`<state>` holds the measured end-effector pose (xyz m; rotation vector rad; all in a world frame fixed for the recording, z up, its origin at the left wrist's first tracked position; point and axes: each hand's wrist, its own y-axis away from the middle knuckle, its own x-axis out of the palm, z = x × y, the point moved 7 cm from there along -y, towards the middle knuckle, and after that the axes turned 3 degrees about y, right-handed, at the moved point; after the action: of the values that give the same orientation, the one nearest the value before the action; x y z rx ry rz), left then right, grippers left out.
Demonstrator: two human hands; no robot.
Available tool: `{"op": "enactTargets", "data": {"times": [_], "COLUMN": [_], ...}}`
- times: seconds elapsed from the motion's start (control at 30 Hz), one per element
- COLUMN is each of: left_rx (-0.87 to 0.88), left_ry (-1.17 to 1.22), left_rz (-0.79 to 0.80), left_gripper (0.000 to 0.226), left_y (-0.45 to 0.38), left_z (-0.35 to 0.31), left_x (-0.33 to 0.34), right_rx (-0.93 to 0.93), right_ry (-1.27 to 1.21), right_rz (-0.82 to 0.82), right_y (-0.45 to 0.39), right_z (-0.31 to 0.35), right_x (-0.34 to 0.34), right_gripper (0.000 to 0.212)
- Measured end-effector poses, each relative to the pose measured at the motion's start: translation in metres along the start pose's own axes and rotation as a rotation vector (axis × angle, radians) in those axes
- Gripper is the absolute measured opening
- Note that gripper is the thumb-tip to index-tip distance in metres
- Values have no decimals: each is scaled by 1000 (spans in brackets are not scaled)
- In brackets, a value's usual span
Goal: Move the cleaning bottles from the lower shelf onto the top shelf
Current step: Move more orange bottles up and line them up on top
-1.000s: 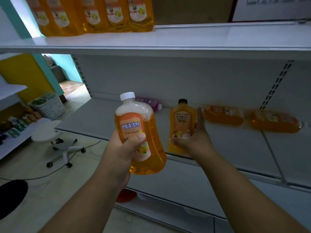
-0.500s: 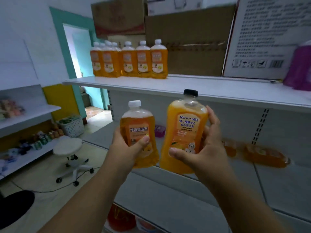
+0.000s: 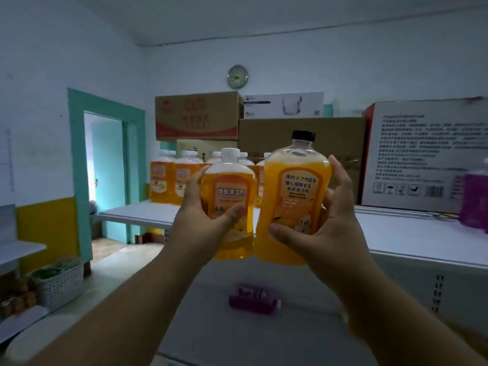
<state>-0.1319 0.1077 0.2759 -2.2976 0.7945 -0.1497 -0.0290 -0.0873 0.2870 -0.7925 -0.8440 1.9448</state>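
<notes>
My left hand (image 3: 203,220) grips an orange cleaning bottle with a white cap (image 3: 229,196), held upright. My right hand (image 3: 324,223) grips a taller orange bottle with a black cap (image 3: 295,191), also upright and touching the first one. Both are raised in front of the white top shelf (image 3: 412,233), level with its front edge. Several orange white-capped bottles (image 3: 171,180) stand in a group at the left end of the top shelf, partly hidden behind my hands. On the lower shelf (image 3: 211,320) a purple bottle (image 3: 252,299) lies on its side.
Cardboard boxes (image 3: 301,136) line the back of the top shelf, with a large white printed box (image 3: 422,154) at the right and a purple bottle (image 3: 475,199) at the far right edge. A teal doorway (image 3: 105,175) and a white basket (image 3: 58,283) are to the left.
Both hands have lifted their bottles from lower-shelf height to the top shelf's level. The right hand picked up the black-capped bottle from the lower shelf, and my view has tilted upward.
</notes>
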Motion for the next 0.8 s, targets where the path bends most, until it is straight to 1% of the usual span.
{"op": "enactTargets", "data": {"times": [0.07, 0.13, 0.2, 0.3, 0.4, 0.5, 0.57, 0.6, 0.63, 0.7, 0.77, 0.8], "left_rx": [54, 43, 37, 75, 82, 41, 16, 34, 82, 252, 442, 497], "left_ry": [8, 14, -24, -120, -152, -150, -165, -201, -273, -476, -686, -765], "left_rz": [39, 64, 76, 78, 90, 98, 105, 100, 89, 82, 111, 134], "left_gripper": [81, 87, 89, 88, 87, 88, 91, 93, 97, 106, 105, 102], "left_y": [-30, -59, -85, -118, -145, -163, -171, -174, -176, -177, -177, -178], "left_z": [8, 24, 40, 64, 91, 116, 124, 124, 120, 105, 88, 83], "left_x": [-13, -22, -27, -26, -22, -20, -21, -22, -25, -29, -25, -21], "right_rx": [-8, -13, -10, 16, 50, 82, 90, 92, 91, 88, 85, 84], "right_ry": [41, 89, 123, 168, 223, 264, 284, 292, 300, 314, 325, 332], "right_rz": [-25, -47, -72, -90, -84, -105, -124, -129, -130, -130, -139, -142], "right_y": [-18, -34, -46, -62, -76, -83, -86, -88, -90, -92, -94, -95], "right_z": [0, -2, -7, -21, -37, -51, -58, -60, -61, -63, -64, -64], "right_x": [18, 33, 46, 64, 83, 96, 99, 101, 103, 106, 107, 107], "right_gripper": [125, 126, 125, 124, 126, 126, 126, 126, 126, 125, 125, 124]}}
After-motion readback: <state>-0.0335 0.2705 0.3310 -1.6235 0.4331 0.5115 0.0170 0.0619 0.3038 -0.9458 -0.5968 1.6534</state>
